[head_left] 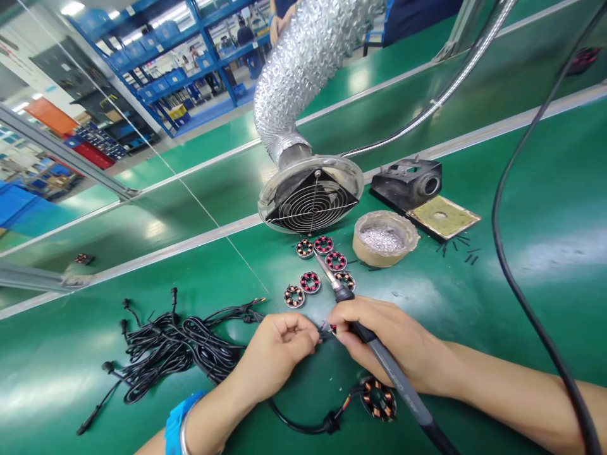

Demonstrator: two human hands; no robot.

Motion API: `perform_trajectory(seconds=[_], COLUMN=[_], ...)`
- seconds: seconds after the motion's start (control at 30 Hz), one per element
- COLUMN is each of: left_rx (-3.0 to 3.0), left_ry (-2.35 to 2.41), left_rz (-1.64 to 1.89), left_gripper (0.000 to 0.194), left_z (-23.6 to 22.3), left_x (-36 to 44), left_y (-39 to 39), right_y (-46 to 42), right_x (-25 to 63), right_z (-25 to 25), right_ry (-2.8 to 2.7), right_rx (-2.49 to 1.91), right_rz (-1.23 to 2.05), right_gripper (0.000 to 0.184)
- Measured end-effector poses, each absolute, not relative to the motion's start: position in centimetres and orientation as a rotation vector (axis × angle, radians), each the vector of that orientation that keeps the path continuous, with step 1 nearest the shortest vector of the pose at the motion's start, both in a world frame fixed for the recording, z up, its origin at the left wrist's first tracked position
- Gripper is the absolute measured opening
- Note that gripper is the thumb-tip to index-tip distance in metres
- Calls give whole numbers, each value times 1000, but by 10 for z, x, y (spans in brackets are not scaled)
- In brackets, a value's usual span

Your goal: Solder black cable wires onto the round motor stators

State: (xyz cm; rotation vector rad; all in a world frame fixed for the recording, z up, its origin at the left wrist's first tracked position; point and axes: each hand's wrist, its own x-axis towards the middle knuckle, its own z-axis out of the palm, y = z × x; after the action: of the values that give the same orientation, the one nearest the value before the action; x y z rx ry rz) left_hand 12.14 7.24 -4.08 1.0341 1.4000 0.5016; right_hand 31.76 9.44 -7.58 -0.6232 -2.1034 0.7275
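Observation:
My left hand (277,354) is closed in a pinch on a thin black cable whose wire ends (326,330) sit between both hands. My right hand (384,341) grips a soldering iron (379,360) across its palm, its tip (318,259) pointing away over several small motor stators (310,282) with copper windings. The same hand's fingertips also pinch the wire ends. A larger stator (378,399) on the same cable lies on the green mat below my right wrist.
A heap of black cables (175,347) lies at the left. Behind the stators stand a fume extractor fan (310,199) on a foil duct, a bowl of solder dross (384,239), and an iron stand with sponge (427,196). A thick black cord (521,297) crosses at right.

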Motion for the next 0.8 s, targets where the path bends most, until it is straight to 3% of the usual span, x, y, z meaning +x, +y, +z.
perform_trajectory(seconds=[0.5,0.7,0.8], left_rx=[1676,1734,1751], left_ry=[1527,1446,1396], left_rz=[521,470,403], left_gripper=[25,16,27], left_z=[-44,-32,-25], left_x=[125,130,136], left_y=[64,49,41], right_y=[105,95,93], right_x=[314,308,309], right_z=[-77,-79,-80], right_ry=[-2173,-2130,-2134], right_rx=[-493,-652,-665], right_rz=[667,475,407], right_gripper=[23,14,19])
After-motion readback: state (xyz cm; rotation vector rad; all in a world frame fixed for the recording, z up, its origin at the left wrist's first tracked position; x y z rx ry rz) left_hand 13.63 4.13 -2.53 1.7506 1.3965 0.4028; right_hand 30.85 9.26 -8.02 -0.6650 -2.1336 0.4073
